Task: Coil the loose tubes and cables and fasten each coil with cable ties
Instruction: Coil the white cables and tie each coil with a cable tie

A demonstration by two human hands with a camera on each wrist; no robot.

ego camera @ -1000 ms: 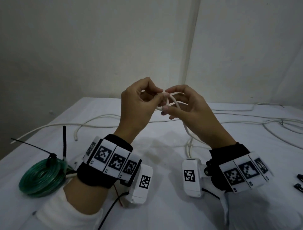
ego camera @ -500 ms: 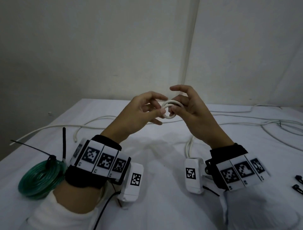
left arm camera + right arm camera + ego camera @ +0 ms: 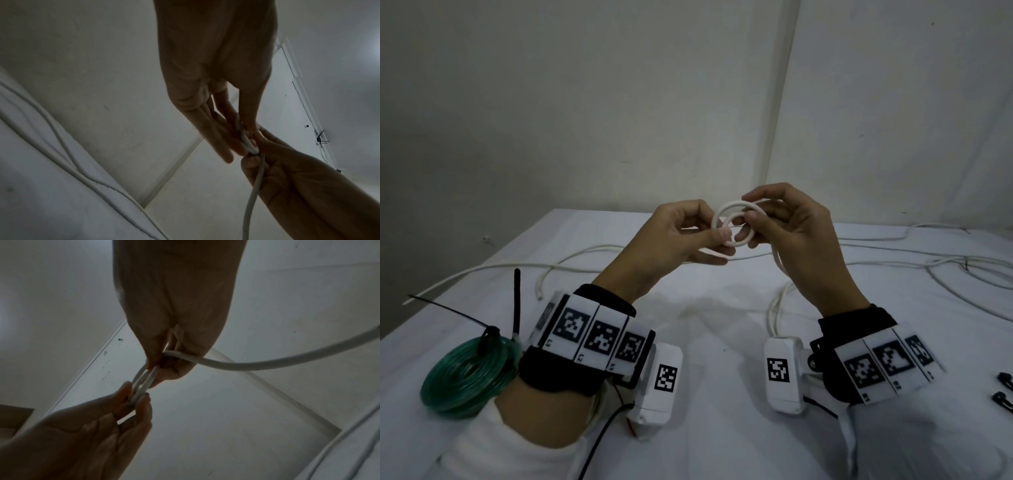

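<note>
Since 0.5 s ago the white cable coil (image 3: 734, 223) is gaining a 2nd springy loop, the left hand (image 3: 681, 233) and right hand (image 3: 787, 226) both pinching where the turns cross.

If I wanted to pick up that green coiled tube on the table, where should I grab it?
Probably across the ring of the green coil, from above, near the black cable tie on its far side. It lies flat, and the tie bundles the loops there, so a pinch should lift them together.

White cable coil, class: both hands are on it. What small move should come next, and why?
Probably wind on another loop. The white cable coil has only about two small turns, pinched by the left hand and right hand, while its loose tail runs down to the table.
</note>
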